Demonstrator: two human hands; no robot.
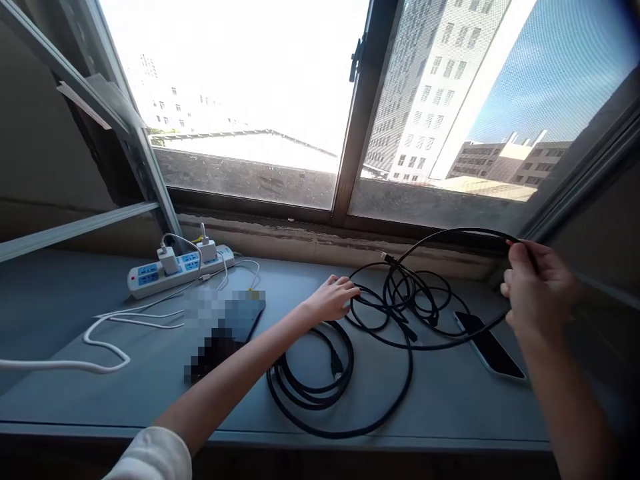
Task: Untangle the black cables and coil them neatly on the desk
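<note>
My right hand [543,293] is closed around a black cable [453,231], lifting one loop of it above the desk on the right. My left hand [334,298] reaches to the middle of the desk, its bent fingers closed at the left edge of the same tangle of black cable; the exact grip is partly hidden. Loose loops lie between the two hands, with a plug end [387,257] sticking up at the back. Nearer the front edge, below my left hand, rests a rounder coil of black cable [350,433] with a connector [337,365] inside it.
A phone [500,353] lies under the raised loop. At the back left stands a white power strip [145,283] with chargers plugged in and white cords [107,360] trailing. A partly blurred dark device [245,317] lies left of my left hand. Behind the desk [450,413] are windows; a metal frame [145,153] rises left.
</note>
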